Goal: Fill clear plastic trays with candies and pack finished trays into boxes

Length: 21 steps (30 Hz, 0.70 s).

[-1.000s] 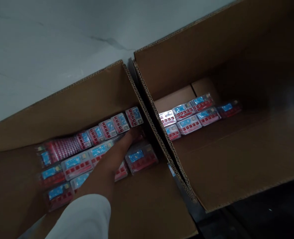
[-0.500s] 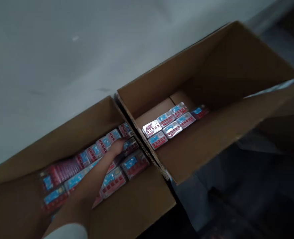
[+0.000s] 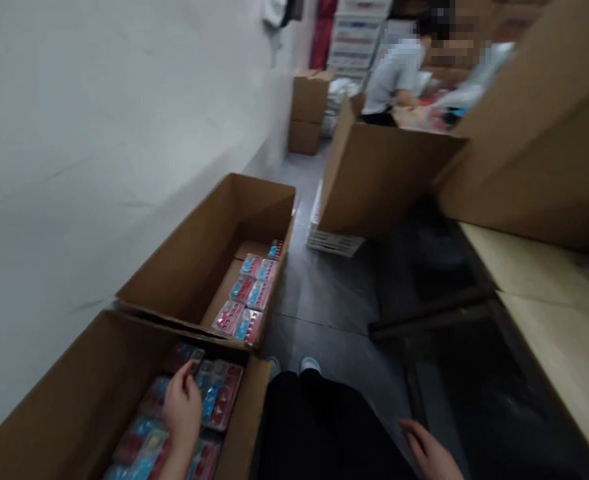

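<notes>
My left hand (image 3: 183, 408) reaches into the near cardboard box (image 3: 99, 373) at the bottom left. Its fingers are curled and pinch the edge of a red-and-blue blister pack (image 3: 188, 357) lying with several others in the box. My right hand (image 3: 430, 452) hovers at the bottom right above my dark trousers, fingers loosely apart, holding nothing. A second cardboard box (image 3: 194, 257) stands just beyond the first along the white wall, with several of the same packs (image 3: 248, 293) on its floor.
Another person (image 3: 399, 70) works at the far end behind a large brown box (image 3: 379, 173). A white crate (image 3: 332, 233) sits on the grey floor. A pale tabletop (image 3: 549, 300) runs along the right. More boxes (image 3: 307, 110) stand by the wall.
The view has swung up and round from looking down into the two boxes to along the aisle. My left hand stays among the packs. My right hand has come into view.
</notes>
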Each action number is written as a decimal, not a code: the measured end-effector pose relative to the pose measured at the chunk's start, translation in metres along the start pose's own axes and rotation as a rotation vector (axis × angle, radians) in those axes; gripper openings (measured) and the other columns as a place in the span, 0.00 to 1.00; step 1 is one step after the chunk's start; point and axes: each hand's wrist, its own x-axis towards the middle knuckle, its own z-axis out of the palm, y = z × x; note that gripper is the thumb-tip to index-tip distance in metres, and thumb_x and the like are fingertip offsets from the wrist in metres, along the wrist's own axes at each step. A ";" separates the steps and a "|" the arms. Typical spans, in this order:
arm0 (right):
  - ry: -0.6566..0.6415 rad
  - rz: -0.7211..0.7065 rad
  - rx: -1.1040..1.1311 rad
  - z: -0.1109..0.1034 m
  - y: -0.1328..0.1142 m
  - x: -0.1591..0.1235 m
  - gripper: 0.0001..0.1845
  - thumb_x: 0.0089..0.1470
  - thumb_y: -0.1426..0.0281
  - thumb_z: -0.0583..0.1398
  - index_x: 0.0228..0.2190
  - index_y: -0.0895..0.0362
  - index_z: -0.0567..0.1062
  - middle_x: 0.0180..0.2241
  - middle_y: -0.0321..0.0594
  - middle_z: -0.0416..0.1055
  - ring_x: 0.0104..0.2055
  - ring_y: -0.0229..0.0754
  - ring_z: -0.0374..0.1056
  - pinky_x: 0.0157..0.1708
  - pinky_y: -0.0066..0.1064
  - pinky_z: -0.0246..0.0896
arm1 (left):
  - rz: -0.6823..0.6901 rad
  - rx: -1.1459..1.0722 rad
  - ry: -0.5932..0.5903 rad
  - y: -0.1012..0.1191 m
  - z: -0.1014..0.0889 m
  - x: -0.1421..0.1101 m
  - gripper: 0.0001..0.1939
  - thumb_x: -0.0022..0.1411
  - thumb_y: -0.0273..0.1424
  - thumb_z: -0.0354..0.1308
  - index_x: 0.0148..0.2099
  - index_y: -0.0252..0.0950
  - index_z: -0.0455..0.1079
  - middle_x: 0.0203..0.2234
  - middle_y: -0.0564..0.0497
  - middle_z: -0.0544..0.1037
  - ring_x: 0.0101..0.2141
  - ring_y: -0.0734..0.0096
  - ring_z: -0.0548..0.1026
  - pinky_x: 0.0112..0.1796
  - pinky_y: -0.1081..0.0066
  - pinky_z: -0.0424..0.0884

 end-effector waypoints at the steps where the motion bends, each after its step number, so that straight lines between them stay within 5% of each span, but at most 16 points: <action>1: 0.071 0.006 -0.004 -0.006 0.001 -0.018 0.20 0.47 0.59 0.50 0.35 0.52 0.75 0.39 0.41 0.76 0.42 0.47 0.71 0.42 0.34 0.67 | 0.063 -0.037 0.062 0.020 -0.005 0.001 0.18 0.60 0.32 0.44 0.48 0.32 0.67 0.41 0.42 0.74 0.42 0.60 0.72 0.43 0.62 0.68; 4: 0.207 -0.006 -0.011 -0.029 -0.006 -0.070 0.19 0.52 0.64 0.47 0.38 0.54 0.74 0.39 0.42 0.75 0.41 0.45 0.71 0.43 0.35 0.66 | 0.334 -0.186 0.186 0.087 -0.023 -0.007 0.18 0.59 0.31 0.48 0.50 0.32 0.67 0.42 0.42 0.74 0.43 0.60 0.71 0.46 0.62 0.66; 7: 0.383 -0.070 -0.043 -0.057 -0.018 -0.113 0.18 0.53 0.69 0.47 0.38 0.55 0.74 0.38 0.42 0.74 0.41 0.43 0.70 0.42 0.35 0.65 | 0.587 -0.400 0.179 0.152 -0.035 -0.033 0.16 0.57 0.29 0.52 0.48 0.34 0.68 0.39 0.43 0.74 0.41 0.62 0.72 0.46 0.62 0.66; 13: 0.813 -0.055 -0.137 -0.097 -0.014 -0.200 0.16 0.55 0.74 0.47 0.41 0.57 0.72 0.33 0.43 0.72 0.38 0.42 0.68 0.41 0.37 0.64 | 1.041 -0.628 -0.369 0.249 -0.035 -0.129 0.14 0.61 0.29 0.47 0.49 0.41 0.64 0.43 0.46 0.72 0.44 0.63 0.71 0.46 0.60 0.68; 21: 1.094 0.324 -0.006 -0.105 0.073 -0.310 0.17 0.53 0.76 0.47 0.40 0.57 0.71 0.36 0.42 0.72 0.39 0.42 0.68 0.40 0.35 0.64 | 1.458 -0.655 -0.824 0.303 -0.008 -0.228 0.17 0.60 0.30 0.48 0.51 0.45 0.63 0.45 0.49 0.73 0.45 0.64 0.72 0.45 0.63 0.72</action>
